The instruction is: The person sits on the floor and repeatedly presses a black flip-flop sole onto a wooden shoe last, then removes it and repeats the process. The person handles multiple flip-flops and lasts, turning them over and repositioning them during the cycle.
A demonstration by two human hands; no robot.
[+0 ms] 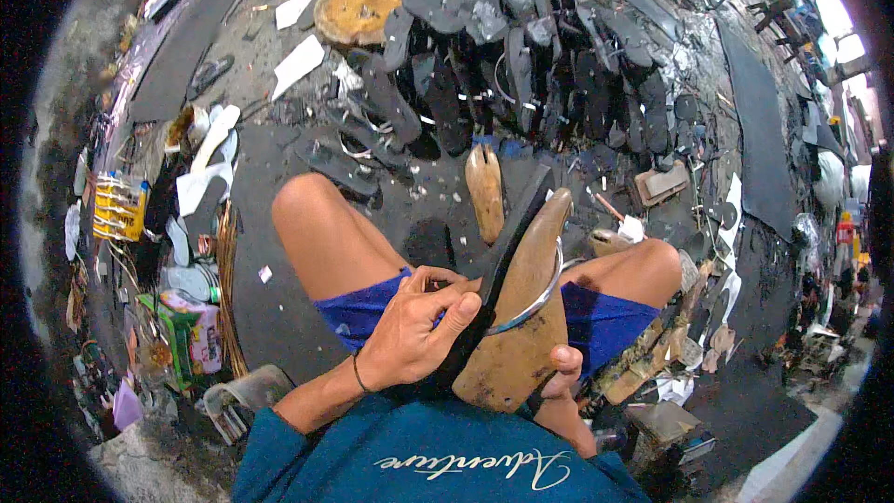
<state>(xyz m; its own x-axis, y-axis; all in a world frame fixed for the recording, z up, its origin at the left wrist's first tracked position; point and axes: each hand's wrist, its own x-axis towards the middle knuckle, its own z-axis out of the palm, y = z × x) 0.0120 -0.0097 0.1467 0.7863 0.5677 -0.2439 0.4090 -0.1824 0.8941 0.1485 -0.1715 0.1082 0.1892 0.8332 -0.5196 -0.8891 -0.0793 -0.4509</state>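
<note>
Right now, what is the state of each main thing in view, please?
Long flat black sole: tilted, held by left hand
Brown foot-shaped wooden last: tilted, held by right hand
Curved shiny silver strap: bent across this last
Second brown wooden last: on the floor, unheld
Black flat-soled footwear: crowded together

I'm spotting cream cursive script running upside down across a teal cloth shirt, dark digits showing on a yellow boxy pack, blurry lettering marking a pink-and-green rectangular pack.
</note>
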